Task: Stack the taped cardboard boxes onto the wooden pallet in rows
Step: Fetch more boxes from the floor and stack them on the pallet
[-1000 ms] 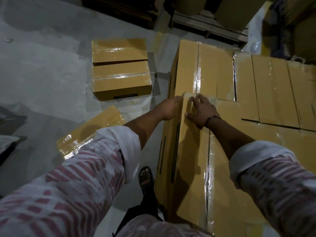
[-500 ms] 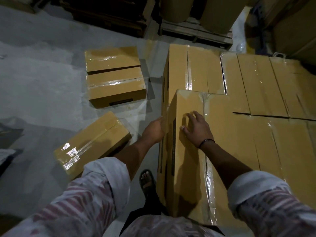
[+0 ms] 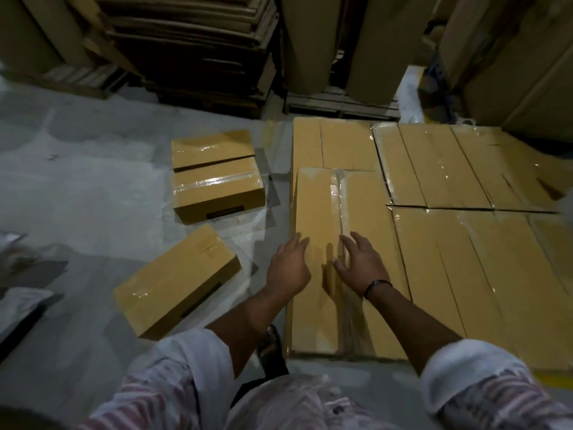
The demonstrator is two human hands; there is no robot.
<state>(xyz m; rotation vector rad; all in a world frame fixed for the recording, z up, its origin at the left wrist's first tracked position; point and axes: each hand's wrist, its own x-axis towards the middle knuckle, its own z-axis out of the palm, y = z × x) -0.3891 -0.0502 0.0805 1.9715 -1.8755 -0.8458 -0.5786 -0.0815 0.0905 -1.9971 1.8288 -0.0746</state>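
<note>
Cardboard, taped: the near-left box (image 3: 313,206) lies flat at centre frame, flush with the stacked row (image 3: 449,169) to its right. Left hand (image 3: 288,268) and right hand (image 3: 361,268) spread flat over its top, gripping nothing, probably seating it level. Loose boxes (image 3: 176,280) wait on the floor (image 3: 93,197), left.

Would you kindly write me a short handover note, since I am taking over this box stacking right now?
Left hand: open, fingers spread at the left edge of the near-left box on the stack.
Right hand: open over that box's taped seam; contact unclear.
Done: the top layer of taped boxes lies in rows. The pallet beneath is hidden.
Left: three boxes wait on the floor left of the stack, a side-by-side pair and an angled box nearer you.
</note>
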